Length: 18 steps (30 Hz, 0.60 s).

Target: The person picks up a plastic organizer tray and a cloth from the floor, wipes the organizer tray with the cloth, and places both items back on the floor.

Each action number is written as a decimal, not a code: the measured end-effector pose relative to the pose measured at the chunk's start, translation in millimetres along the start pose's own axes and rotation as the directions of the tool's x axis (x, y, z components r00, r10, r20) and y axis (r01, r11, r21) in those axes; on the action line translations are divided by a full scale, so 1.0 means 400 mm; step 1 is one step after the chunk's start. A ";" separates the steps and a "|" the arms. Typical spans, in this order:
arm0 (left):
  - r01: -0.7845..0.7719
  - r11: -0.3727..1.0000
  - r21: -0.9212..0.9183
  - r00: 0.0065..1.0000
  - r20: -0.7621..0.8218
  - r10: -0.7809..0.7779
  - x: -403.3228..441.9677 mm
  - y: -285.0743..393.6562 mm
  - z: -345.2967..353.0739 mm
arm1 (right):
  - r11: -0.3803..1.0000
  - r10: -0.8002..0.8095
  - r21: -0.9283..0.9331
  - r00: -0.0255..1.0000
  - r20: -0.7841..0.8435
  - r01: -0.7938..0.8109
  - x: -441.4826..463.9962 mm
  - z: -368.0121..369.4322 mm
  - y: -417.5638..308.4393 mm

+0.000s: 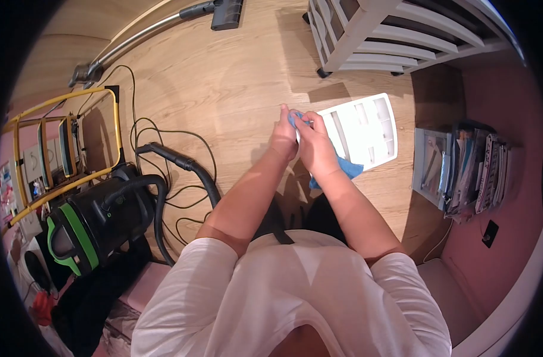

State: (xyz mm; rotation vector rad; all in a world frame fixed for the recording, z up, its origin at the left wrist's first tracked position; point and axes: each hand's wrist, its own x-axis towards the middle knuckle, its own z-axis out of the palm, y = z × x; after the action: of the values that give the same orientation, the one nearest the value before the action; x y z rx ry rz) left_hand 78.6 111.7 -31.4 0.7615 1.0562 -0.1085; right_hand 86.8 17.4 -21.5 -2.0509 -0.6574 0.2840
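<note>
A white plastic tray (366, 152) with raised dividers is tilted in front of me, above the wooden floor. My left hand (283, 138) is closed at its near left edge, thumb pointing up; the exact grip is partly hidden. Right beside it, my right hand (319, 146) has its fingers bent round a blue cloth (350, 168). Part of the cloth shows between the two hands, and the rest hangs below my right wrist over the tray's lower edge.
A vacuum cleaner (99, 220) with hose and looped cable lies at left beside a yellow-framed rack (69, 172). Its floor head (227, 15) is at the far wall. A white slatted cart (372, 35) on casters stands ahead right, with files and papers (471, 169) at right.
</note>
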 end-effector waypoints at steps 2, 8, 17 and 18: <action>-0.123 0.990 0.062 0.990 0.075 0.118 0.063 -0.043 -0.035 | 0.993 0.065 0.096 0.993 0.100 -0.074 -0.036 -0.050 0.019; -0.442 0.850 0.288 0.897 0.142 0.418 0.022 -0.081 -0.048 | 0.982 0.176 -0.054 0.979 -0.103 -0.182 -0.068 -0.034 0.065; -0.439 0.816 0.374 0.889 0.051 0.455 0.025 -0.071 -0.022 | 0.961 0.197 -0.246 0.935 0.293 -0.125 -0.027 -0.033 0.056; -0.477 0.766 0.431 0.859 0.042 0.511 0.031 -0.081 -0.022 | 0.958 0.184 -0.271 0.928 0.326 -0.094 -0.043 -0.050 0.047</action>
State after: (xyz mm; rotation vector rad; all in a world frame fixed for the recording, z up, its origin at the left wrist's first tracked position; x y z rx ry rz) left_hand 64.4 96.3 -60.6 1.4410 0.8771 0.1532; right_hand 87.8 -14.5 -27.4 -2.3203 -0.7938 0.6913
